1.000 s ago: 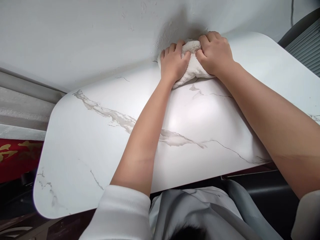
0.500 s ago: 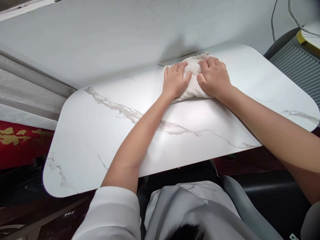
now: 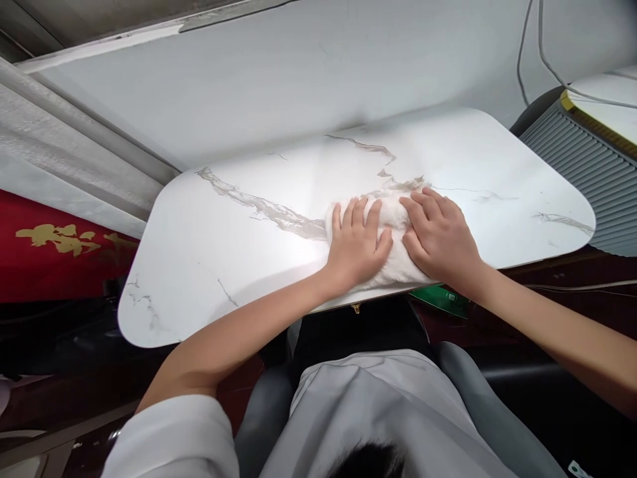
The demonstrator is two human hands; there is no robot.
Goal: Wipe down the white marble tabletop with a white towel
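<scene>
A bunched white fluffy cloth lies near the front edge of a white marble-look tabletop. My left hand presses on the cloth's left half, fingers laid over it and slightly spread. My right hand presses on its right half, fingers also lying flat on top. Both hands sit side by side, thumbs almost meeting over the cloth.
A pale wall runs behind the table. A grey ribbed unit with a white gold-edged top stands at right, with cables above. A red panel with gold marks is at left. A green object peeks from under the table's front edge.
Both hands have dragged the cloth from the table's far edge by the wall back to the near edge. The view has tilted up, showing more of the wall.
</scene>
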